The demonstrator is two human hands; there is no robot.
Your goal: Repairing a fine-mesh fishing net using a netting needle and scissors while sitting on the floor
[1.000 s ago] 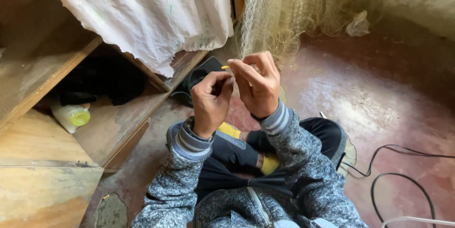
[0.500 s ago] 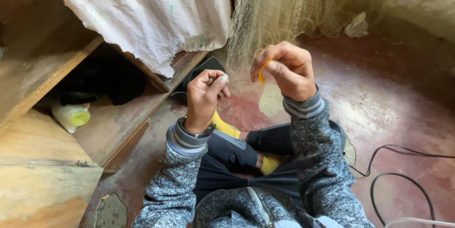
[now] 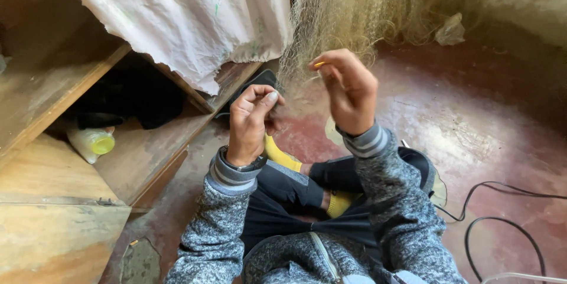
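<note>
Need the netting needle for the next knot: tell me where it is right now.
The small yellow netting needle is pinched at the right hand's fingertips, raised against the hanging fishing net, just right of the left hand.

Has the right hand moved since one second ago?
Yes. The right hand has risen and drawn right, away from the left hand, toward the hanging net.

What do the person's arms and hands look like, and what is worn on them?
Both arms wear speckled grey knitted sleeves with striped cuffs in grey and darker grey. The left hand and right hand are bare, without gloves. A dark band, perhaps a watch, sits at the left wrist.
</note>
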